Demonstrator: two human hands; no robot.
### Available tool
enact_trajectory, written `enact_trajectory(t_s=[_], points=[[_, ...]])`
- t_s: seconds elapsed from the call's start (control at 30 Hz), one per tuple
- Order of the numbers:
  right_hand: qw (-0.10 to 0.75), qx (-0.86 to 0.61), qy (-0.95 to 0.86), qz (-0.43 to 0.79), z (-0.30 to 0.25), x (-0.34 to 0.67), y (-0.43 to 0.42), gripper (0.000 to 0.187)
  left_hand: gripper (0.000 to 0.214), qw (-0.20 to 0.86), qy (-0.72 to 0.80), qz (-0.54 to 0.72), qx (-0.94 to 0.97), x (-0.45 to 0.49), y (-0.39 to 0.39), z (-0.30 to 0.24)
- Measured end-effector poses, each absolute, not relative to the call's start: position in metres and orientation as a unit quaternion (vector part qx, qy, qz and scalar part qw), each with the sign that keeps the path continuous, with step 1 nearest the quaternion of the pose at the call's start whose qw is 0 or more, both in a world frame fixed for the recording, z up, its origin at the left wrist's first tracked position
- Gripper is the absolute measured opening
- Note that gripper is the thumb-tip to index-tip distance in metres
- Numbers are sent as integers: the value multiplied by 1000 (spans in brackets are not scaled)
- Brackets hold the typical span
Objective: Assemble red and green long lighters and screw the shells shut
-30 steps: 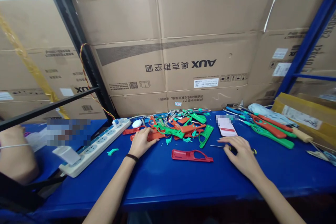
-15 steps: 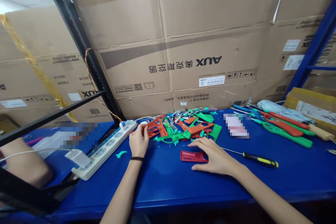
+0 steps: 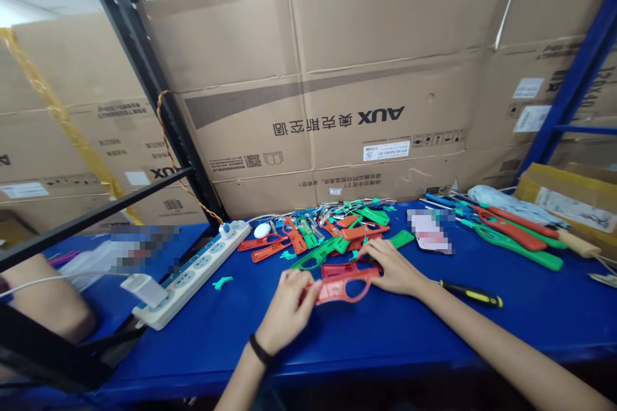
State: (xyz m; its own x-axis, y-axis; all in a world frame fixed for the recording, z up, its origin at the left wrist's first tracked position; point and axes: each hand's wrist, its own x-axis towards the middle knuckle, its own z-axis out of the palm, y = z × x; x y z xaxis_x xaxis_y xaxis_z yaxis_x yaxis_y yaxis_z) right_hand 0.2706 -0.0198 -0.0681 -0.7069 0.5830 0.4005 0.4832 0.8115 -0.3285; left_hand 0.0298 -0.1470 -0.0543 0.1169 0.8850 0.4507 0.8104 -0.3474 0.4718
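Holding red plastic frame in both hands; carton behind printed AUX.

- Landmark: the tangled heap of red and green plastic tool parts, lying on the blue workbench.
- Nearer the person than the heap: the left hand and right hand hold a red plastic frame, blocking the direct way in.
- Right of the heap: a hand can pass along the bench's front strip, past a black-and-yellow screwdriver.
- Further right of the heap: long red-and-green handled tools obstruct the bench.
- Left of the heap: a white power strip forms a slanting barrier.
- Behind the heap: a wall of brown cardboard boxes stops any reach.
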Motion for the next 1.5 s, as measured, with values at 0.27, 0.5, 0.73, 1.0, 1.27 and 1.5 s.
enact_trajectory(t_s=[0.27,0.5,0.73,1.0,1.27,1.5], points=[[172,-402,-899,-11,-33,250,23,42,17,41,607,284,741,47,-166,-67],[92,-385,-917,-42,-17,230,29,40,23,79,580,299,754,42,-169,-64],[79,-375,-922,-51,-10,219,32,41,20,77,560,297,770,42,-169,-66],[211,-366,-906,-37,31,248,-6,25,24,121,544,292,777,43,-171,-63],[481,-247,-744,393,-10,294,-78,33,22,147,526,292,785,44,-171,-62],[483,-276,-715,423,-27,294,-86,38,22,159,517,300,786,43,-170,-62]])
